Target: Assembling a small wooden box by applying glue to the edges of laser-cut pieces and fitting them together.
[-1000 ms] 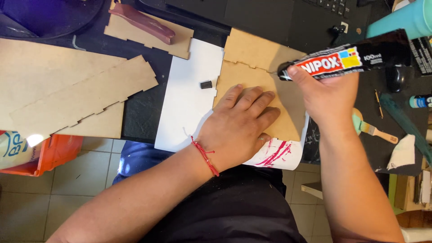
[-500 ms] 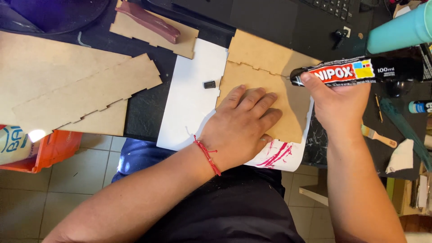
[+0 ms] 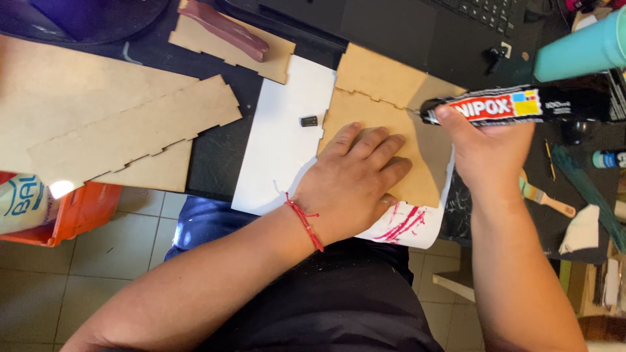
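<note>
**Two boards at a joint, glue tube at the seam**

Two notched fibreboard panels (image 3: 385, 111) lie on a white sheet (image 3: 283, 137), their toothed edges meeting. The left hand (image 3: 355, 179) lies flat and spread on the nearer panel, pressing it down and grasping nothing. Just beyond its fingertips, the right hand (image 3: 486, 143) is closed around a black glue tube (image 3: 521, 104), whose nozzle touches the seam between the panels.

Judging by this, gluing is at the joint itself: the panels are lined up and the nozzle is in place, but no bead of glue can be made out, so how much of the seam is done cannot be told.

A small dark cap (image 3: 308, 120) sits on the sheet beside the left hand's thumb side. More notched boards (image 3: 130, 127) lie well off to that side on the dark worktop (image 3: 215, 153); a laptop (image 3: 417, 23) sits beyond the panels. Past the right hand a small brush (image 3: 544, 199) rests, and a teal tube (image 3: 583, 49) is cut off by the frame. The sheet's near edge, with red marks (image 3: 404, 225), is partly hidden under the left hand.
</note>
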